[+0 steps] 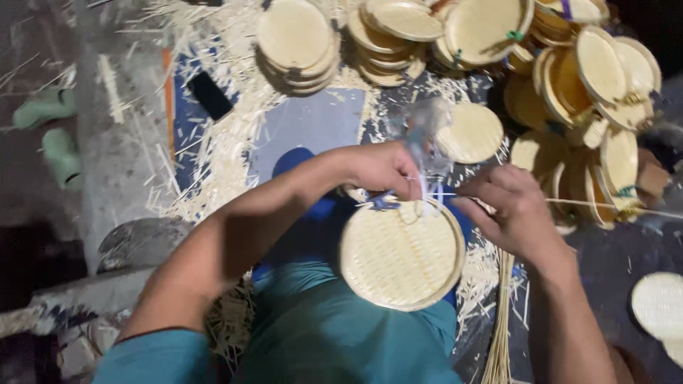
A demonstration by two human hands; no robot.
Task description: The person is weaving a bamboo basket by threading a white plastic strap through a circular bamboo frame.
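Note:
A round woven bamboo tray rests on my lap, tilted a little toward me. My left hand is at its far rim, fingers closed on a blurred tool with a blue part. My right hand is at the rim's right side, pinching a thin pale strip that runs off to the right. Both hands meet at the top edge of the tray.
Stacks of similar round trays fill the top and right. One more tray lies beyond my hands, another at the lower right. Bamboo shavings litter the floor. Green boots stand at left. Long strips lie by my right leg.

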